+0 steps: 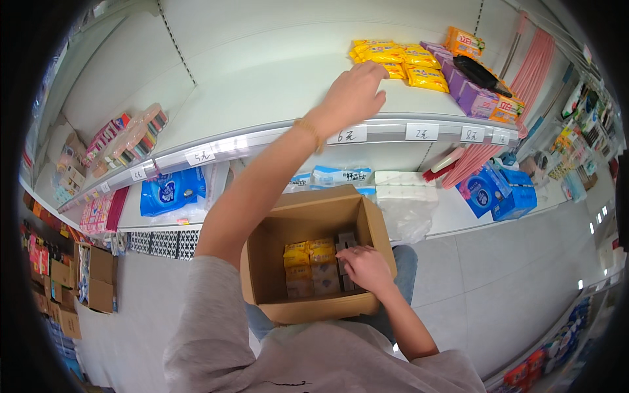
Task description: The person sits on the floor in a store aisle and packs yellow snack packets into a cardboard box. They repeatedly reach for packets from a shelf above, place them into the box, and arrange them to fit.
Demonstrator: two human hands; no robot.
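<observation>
My left hand point(356, 91) reaches over the upper white shelf point(245, 93), its fingertips at a stack of yellow soap packs point(426, 78). The thumb stands apart from the fingers, and I see nothing between them. Part of the nearest yellow pack is hidden behind the fingers. Below, an open cardboard box point(300, 312) rests on my lap. Inside it lie several more yellow packs point(322, 250) and some greyish boxes point(346, 240) along the right side. My right hand point(366, 267) is in the box over these greyish boxes, its fingers bent; whether it grips one is hidden.
Purple soap boxes point(479, 100), orange packs point(464, 42) and a black scoop-like item point(479, 73) are at the shelf's right end. Pink broom bristles point(533, 64) hang beyond. The price-tagged shelf edge point(275, 135) runs across; blue tissue packs point(172, 191) and white tissue packs point(405, 191) sit below.
</observation>
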